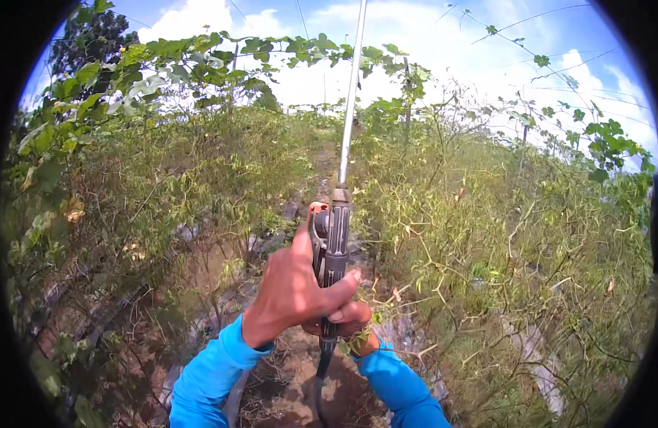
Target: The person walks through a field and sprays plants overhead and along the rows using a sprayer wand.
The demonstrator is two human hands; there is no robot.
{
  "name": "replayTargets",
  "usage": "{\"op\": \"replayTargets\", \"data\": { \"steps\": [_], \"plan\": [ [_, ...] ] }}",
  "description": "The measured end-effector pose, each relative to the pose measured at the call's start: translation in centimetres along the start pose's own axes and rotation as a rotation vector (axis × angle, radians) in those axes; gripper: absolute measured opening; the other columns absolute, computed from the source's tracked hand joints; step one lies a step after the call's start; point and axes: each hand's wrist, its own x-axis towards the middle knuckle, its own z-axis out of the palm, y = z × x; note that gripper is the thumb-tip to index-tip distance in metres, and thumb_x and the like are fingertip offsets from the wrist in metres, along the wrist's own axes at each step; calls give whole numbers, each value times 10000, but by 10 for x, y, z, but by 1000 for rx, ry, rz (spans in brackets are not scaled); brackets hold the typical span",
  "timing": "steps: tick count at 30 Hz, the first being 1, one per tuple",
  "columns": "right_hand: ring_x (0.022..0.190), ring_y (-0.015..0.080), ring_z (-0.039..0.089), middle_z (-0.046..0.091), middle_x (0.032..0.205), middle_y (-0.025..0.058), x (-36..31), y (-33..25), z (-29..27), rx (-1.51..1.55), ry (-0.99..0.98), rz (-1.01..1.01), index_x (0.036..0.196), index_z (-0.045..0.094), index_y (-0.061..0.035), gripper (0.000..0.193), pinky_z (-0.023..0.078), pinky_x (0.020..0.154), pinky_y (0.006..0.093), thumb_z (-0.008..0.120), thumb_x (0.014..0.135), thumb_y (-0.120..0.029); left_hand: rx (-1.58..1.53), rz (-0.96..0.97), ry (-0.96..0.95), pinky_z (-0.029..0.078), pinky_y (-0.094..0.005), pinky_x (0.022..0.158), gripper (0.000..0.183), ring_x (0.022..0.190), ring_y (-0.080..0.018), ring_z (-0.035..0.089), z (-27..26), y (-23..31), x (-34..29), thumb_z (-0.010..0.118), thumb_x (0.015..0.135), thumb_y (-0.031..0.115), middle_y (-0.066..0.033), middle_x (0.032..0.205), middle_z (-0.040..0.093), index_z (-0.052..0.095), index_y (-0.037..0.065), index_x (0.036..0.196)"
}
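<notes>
A sprayer wand with a black ribbed handle (pixel 337 235) and a long silver metal tube stands almost upright in front of me. My left hand (pixel 290 282) is wrapped round the handle from the left, one finger reaching up beside the dark round part near its top and the thumb lying across its lower end. Below it, partly covered by the left hand, my right hand (pixel 352 317) closes round the handle's bottom. From there a black hose (pixel 320 392) hangs down between my forearms. The tube's upper end runs out of view at the top.
Dense, partly dry plants (pixel 479 235) line both sides of a narrow dirt path (pixel 293 385), some thin branches close to my right hand. Strips of plastic sheeting (pixel 532 357) lie along the rows. Leafy vines (pixel 179 57) climb over posts and strings overhead.
</notes>
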Motion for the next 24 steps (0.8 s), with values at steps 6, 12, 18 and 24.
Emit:
{"op": "replayTargets", "data": {
  "steps": [6, 12, 18, 24],
  "plan": [
    [685, 191, 581, 611, 863, 65, -2, -1, 23, -11, -130, 35, 1239, 541, -33, 667, 445, 558, 317, 635, 602, -208, 142, -14, 124, 536, -369, 590, 550, 626, -233, 687, -14, 35, -18, 797, 770, 265, -120, 743, 690, 567, -16, 1183],
    [669, 246, 620, 664, 871, 132, 50, -32, 62, 179, -335, -112, 1147, 589, 42, 615, 493, 555, 349, 569, 621, -275, 307, -50, 243, 532, -444, 623, 621, 661, -345, 682, -50, 79, 5, 775, 779, 387, -165, 762, 672, 556, -25, 1189],
    [795, 304, 670, 698, 948, 176, 32, -17, 115, 261, -517, -54, 1158, 596, 47, 619, 565, 696, 398, 558, 621, -260, 405, -91, 321, 558, -514, 673, 733, 719, -453, 695, -77, 120, -36, 740, 751, 480, -258, 757, 685, 503, -79, 1161],
    [487, 234, 492, 571, 678, 105, -26, 16, 195, 90, -124, -105, 1009, 610, 30, 531, 376, 419, 346, 592, 592, -298, 535, -141, 351, 550, -518, 673, 771, 728, -447, 688, -100, 162, -105, 739, 779, 510, -245, 771, 681, 481, -55, 1237]
  ]
}}
